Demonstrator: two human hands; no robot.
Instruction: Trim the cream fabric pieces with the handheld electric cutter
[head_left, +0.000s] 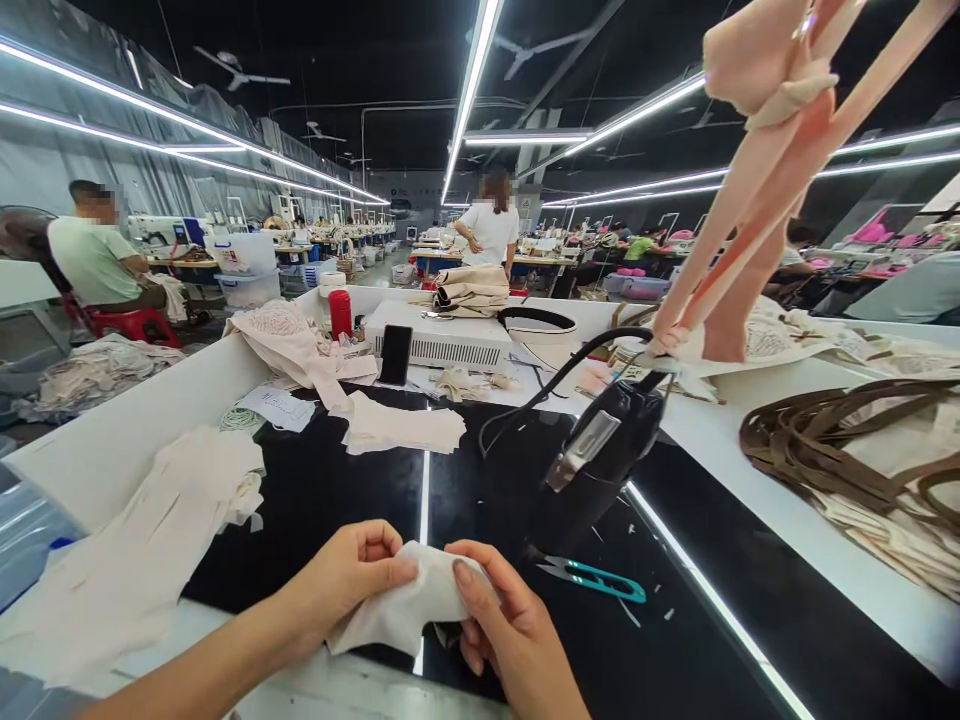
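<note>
Between my two hands, low over the glossy black tabletop (300, 540), is a small cream fabric piece (409, 610). My left hand (364, 565) pinches its upper left part between thumb and fingers. On the other side my right hand (502, 610) grips the right end, thumb on top and fingers curled beneath. The cloth's lower left corner hangs loose. Right of my right hand lie teal thread snips (592, 578) with their blades pointing left. A black machine (600, 450) with a metal plate stands behind the snips.
Cream fabric pieces (150, 540) are heaped at the left. A flat stack of cut pieces (405, 422) lies ahead, near an upright phone (395, 354) and a red bottle (340, 313). Brown straps (817, 440) are piled at right; pink fabric strips (757, 200) hang above the machine.
</note>
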